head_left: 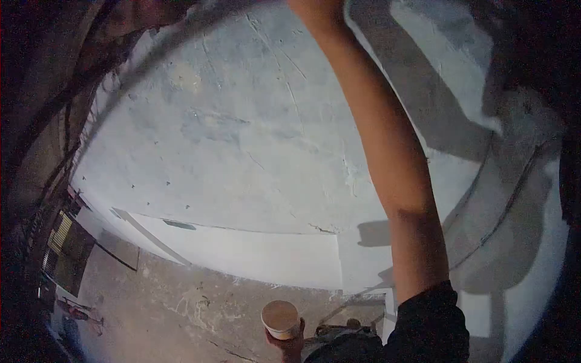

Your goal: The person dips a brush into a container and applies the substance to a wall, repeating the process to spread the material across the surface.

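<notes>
Low in the head view, my left hand [292, 348] is wrapped around a round white tub [283, 333], its fingers closed on the side. The tub's top is a flat brownish disc, either a lid or its contents. My right arm stretches up along a pale grey wall [242, 145] from a dark short sleeve. Only the wrist end of my right hand [318, 13] shows at the top edge; its fingers lie out of the frame. The wall carries scratches, bluish patches and rough streaks.
A smooth white band [254, 254] runs along the wall's foot, with a small dark plate [180, 224] near its upper edge. Below is a stained concrete floor [200, 302]. At the right, a cable [511, 209] crosses the wall in shadow. Dark folds frame the left side.
</notes>
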### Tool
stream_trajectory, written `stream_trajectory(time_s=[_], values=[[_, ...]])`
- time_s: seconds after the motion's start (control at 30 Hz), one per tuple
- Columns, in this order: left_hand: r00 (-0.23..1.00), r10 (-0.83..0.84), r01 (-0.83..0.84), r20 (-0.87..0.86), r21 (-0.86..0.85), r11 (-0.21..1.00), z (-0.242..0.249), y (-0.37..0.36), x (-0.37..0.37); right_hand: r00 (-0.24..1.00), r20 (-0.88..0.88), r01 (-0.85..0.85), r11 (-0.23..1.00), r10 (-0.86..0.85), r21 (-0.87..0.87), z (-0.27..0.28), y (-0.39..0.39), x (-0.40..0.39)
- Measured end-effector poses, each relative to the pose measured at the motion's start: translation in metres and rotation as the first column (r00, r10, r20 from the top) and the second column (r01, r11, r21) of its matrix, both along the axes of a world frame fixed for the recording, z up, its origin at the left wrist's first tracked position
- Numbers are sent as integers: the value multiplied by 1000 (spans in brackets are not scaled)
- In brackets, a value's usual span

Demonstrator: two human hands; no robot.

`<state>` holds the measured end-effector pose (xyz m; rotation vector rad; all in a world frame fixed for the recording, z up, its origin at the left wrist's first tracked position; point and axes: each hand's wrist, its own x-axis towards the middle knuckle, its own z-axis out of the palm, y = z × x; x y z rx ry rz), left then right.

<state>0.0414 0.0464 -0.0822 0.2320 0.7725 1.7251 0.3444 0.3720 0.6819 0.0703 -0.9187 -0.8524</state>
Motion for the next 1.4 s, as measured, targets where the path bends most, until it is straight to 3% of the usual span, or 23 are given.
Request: stream_trajectory(time_s=[0.07,0.2,0.27,0.3,0.37,0.4,0.47,0.6,0.63,0.67,0.7,0.77,0.87,0.93,0.97,1.03,1.07,1.1,1.13,1.17,1.23,1.33,1.4], values=[[974,48,-67,-222,-79,995,27,1,12,986,83,169,883,-147,-437,1,27,-4],[897,51,-121,-440,-132,984,26,-1,14,938,173,327,932,-300,-157,4,53,2],[796,52,-77,-603,-15,997,37,1,15,990,-2,-138,973,140,-186,-6,10,-13],[794,54,-78,-605,-14,997,61,-2,23,990,-5,-139,973,141,-185,-1,29,-11],[830,8,-63,-558,-80,995,122,-3,49,896,27,441,882,-443,-167,6,78,-7],[829,7,-63,-559,-81,995,134,-3,56,896,27,441,881,-444,-169,5,79,-7],[837,45,-141,-545,-135,981,154,-2,68,991,88,-91,984,106,-154,5,69,-15],[841,103,-247,-532,-207,947,144,6,60,938,37,-299,858,345,-417,-2,38,-16],[986,58,-92,-156,-219,971,103,8,31,993,111,72,948,-40,-311,2,64,-9],[970,-11,54,244,-170,984,80,7,16,896,139,441,879,-421,-182,4,77,-6],[969,-11,54,247,-167,985,114,9,29,896,140,441,880,-421,-178,5,68,-5],[971,106,-169,-215,-299,939,174,7,58,993,68,-79,975,95,-205,8,41,-2],[938,27,-118,-345,-245,962,171,5,55,972,3,-211,882,234,-421,3,10,15],[989,61,-82,-133,-163,983,71,8,20,961,252,-29,951,111,-307,8,48,30],[997,68,-71,-22,-125,990,16,9,1,961,255,-23,950,108,-312,5,39,36],[903,-268,125,337,392,911,-113,6,-40,879,120,457,887,-461,60,3,21,49],[770,-499,206,398,585,784,-98,9,-41,880,128,453,889,-458,67,4,22,49],[882,-288,154,372,350,924,-85,5,-35,962,209,186,982,-173,-44,3,23,50],[962,-99,89,254,50,995,26,7,-4,960,248,-85,981,128,-175,3,22,55],[994,6,22,112,-241,970,150,10,30,962,243,-82,981,123,-174,1,20,62],[992,-4,30,127,-203,979,137,8,26,894,238,432,873,-380,-227,-1,18,73],[981,-70,85,183,-75,994,88,8,15,978,72,209,909,-196,-361,-15,-3,80],[970,-125,127,209,7,992,92,11,15,982,174,127,935,-72,-331,-11,-7,81]])
